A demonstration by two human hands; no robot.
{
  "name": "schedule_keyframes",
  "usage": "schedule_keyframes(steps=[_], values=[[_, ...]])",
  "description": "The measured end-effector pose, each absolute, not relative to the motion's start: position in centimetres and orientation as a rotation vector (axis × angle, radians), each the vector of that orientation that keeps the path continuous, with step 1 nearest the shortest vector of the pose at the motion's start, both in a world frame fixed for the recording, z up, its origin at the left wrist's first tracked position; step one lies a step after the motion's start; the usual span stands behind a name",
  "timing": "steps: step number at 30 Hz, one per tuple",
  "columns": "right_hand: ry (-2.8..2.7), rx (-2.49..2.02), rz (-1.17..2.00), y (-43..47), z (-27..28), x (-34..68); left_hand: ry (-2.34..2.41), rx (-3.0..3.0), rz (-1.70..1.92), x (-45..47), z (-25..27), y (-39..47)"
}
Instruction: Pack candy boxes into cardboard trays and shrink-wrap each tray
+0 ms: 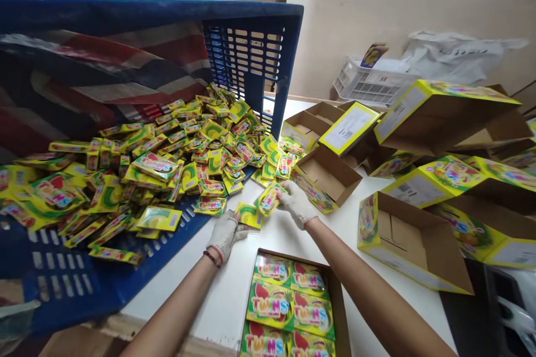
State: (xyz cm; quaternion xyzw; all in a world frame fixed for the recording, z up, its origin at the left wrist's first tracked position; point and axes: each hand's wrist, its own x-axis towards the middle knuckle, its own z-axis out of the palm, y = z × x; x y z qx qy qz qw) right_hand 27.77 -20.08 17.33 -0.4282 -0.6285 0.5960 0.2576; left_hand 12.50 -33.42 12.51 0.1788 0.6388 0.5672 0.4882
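My left hand (225, 236), in a whitish knit glove, has its thumb and fingers at the left edge of a yellow-green candy packet (250, 216), gripping it low over the white table. A second candy packet (268, 198), printed front up, is pinched in my gloved right hand (296, 204). Below both hands, an open carton (344, 312) contains rows of flat "TWINS" packs (270, 304). Many similar packets (154, 164) lie heaped in a blue plastic crate (293, 67) tipped on its side, some spilling onto the table near my right hand.
An open display box (329, 175) stands just beyond my right hand. More open yellow boxes (412, 234) are stacked to the right. A white basket (371, 83) and a white sack (456, 56) are against the back wall. The white table (196, 301) has a worn front edge.
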Motion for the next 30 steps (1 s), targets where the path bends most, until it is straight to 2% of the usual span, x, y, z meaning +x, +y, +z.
schedule_keyframes(steps=[5,7,12,16,21,30], values=[[-2.434,-1.253,1.060,-19.0,19.8,29.9,1.611,0.669,1.416,12.2,11.9,-33.5],[-2.573,-1.369,0.976,-18.9,20.4,29.9,1.618,0.849,1.438,12.2,12.2,-33.5],[-2.504,-1.528,1.121,-18.9,20.1,29.6,1.665,1.102,1.308,12.0,12.5,-34.1],[-2.409,-1.582,1.342,-20.2,18.4,28.8,1.826,0.998,1.175,12.1,12.4,-34.4],[-2.352,-1.678,1.363,-22.5,15.7,27.0,1.768,0.821,1.033,13.2,12.5,-32.8],[-2.154,-1.465,1.481,-22.6,16.1,27.7,1.356,0.493,1.250,14.0,12.0,-30.3]])
